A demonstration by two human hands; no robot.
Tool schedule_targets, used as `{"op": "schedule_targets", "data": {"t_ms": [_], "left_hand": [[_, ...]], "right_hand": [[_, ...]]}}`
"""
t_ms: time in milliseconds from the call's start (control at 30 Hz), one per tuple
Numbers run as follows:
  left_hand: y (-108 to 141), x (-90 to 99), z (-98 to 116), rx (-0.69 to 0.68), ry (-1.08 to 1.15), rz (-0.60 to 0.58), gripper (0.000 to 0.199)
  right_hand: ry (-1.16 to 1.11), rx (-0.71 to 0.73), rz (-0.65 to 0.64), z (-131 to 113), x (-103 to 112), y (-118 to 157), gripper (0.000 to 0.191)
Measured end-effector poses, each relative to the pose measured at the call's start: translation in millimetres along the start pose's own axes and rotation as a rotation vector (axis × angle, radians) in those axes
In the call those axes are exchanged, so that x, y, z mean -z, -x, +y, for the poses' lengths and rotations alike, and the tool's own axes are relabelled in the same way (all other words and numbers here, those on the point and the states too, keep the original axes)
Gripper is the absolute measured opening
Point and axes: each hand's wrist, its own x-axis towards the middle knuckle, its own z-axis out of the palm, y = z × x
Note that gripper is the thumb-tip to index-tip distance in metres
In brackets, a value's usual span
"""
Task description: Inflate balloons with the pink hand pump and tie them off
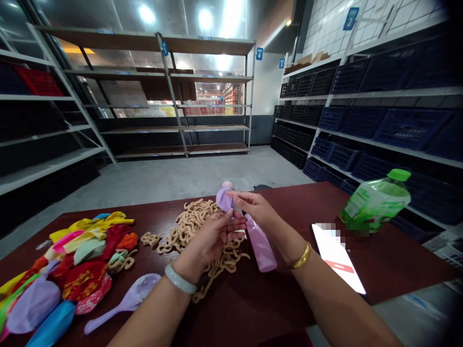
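Note:
My right hand (256, 207) pinches a limp purple balloon (224, 200) between thumb and fingers. My left hand (219, 231) is just below, thumb and fingertips closed against the same balloon. A small pale pink bulge (227, 185) tops it. A longer pinkish-purple limp piece (261, 248) hangs under my right hand; whether it is part of the same balloon is hidden by my fingers. Beneath my hands spreads a pile of tan, curled, worm-like pieces (197, 217). Another limp purple balloon (132, 296) lies beside my left forearm.
Limp balloons of several colours (87, 246) cover the left of the dark red table (285, 289). To the right are a phone with a lit screen (338, 260) and a green-capped jug (378, 200). Metal shelves (213, 77) and crates (408, 127) stand beyond.

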Motion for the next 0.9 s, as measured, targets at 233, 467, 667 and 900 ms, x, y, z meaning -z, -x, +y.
{"op": "schedule_targets", "data": {"t_ms": [233,467,667,900], "left_hand": [[1.2,16.4,32.6,-0.154,0.309,0.092,0.015],[0.2,29.5,45.4,-0.231,0.345,0.152,0.024],[-0.2,40.2,52.9,-0.323,0.444,0.139,0.017],[-3.9,56.4,58.6,-0.468,0.404,0.245,0.018]], "right_hand": [[1.071,-0.385,0.098,17.2,26.8,0.9,0.061],[1.102,-0.501,-0.246,42.1,13.5,3.3,0.055],[1.031,-0.21,0.005,20.3,17.5,-0.4,0.053],[0.966,0.01,-0.186,-3.9,-3.9,12.2,0.037]]}}
